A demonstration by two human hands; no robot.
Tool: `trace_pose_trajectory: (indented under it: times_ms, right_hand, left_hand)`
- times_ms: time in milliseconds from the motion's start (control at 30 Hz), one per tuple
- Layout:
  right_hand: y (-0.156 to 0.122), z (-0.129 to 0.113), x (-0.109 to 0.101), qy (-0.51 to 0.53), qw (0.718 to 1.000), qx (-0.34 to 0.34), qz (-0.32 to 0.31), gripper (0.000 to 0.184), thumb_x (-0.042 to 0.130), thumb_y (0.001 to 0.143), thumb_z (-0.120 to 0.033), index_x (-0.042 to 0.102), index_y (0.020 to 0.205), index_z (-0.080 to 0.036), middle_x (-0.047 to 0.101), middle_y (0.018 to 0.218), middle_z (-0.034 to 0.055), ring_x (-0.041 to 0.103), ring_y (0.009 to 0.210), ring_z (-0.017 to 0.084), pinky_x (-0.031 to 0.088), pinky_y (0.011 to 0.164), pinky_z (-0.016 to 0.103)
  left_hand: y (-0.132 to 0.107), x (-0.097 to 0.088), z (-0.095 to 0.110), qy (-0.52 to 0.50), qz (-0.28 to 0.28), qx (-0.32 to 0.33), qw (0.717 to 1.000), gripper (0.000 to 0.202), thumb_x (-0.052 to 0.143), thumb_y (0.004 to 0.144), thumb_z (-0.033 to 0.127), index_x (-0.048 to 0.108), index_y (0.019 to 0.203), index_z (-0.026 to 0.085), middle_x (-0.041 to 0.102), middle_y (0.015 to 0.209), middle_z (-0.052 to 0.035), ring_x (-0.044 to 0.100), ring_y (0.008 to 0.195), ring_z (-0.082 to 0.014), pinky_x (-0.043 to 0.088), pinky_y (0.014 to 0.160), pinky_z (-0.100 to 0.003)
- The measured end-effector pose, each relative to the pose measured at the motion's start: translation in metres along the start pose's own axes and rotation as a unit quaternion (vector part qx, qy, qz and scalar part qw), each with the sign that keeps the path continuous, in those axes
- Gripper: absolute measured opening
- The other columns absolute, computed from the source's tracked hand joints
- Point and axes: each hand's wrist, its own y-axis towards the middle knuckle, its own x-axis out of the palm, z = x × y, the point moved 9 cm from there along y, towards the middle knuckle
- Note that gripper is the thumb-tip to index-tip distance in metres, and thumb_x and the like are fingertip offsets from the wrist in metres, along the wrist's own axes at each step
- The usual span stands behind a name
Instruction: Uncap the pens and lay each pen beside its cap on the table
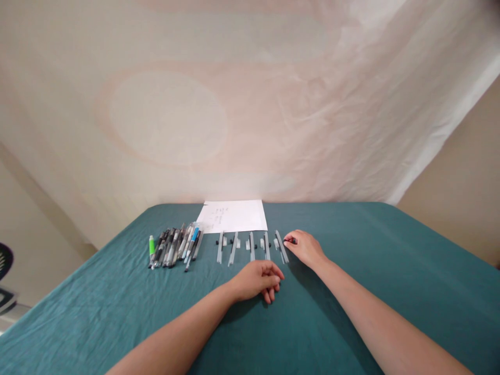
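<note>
Left hand (258,278) is resting on the counter (390,271), near centre, fingers (273,291) curled in against the teal cloth (97,312), nothing showing in them. Right hand (307,247) is lying just to its far right, fingertips closing on a small black part (291,240); too small to tell if it's actually gripped. That part is sitting just right of the rightmost barrel (281,246), the end of a row of clear barrels (252,246) with small pieces lying between them. Bundle of pens (175,245) is lying further left, green marker (151,245) at its left edge. Paper sheet (233,215) is lying just beyond the row.
</note>
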Motion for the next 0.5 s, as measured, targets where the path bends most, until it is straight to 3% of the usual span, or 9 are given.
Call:
trace_pose_trajectory:
  times_ms: [500]
  right_hand:
    - [-0.0012, 0.0031, -0.0006, 0.000, 1.000, 0.001, 0.010, 0.016, 0.054, 0.082, -0.032, 0.066, 0.090, -0.024, 0.061, 0.091, 0.0004, 0.053, 0.091, 0.013, 0.036, 0.073, 0.021]
  left_hand:
    - [0.0007, 0.0000, -0.0007, -0.005, 0.000, 0.001, 1.000, 0.025, 0.056, 0.077, 0.032, 0.055, 0.094, 0.014, 0.060, 0.071, -0.0024, 0.058, 0.050, -0.0096, 0.046, 0.045, -0.021]
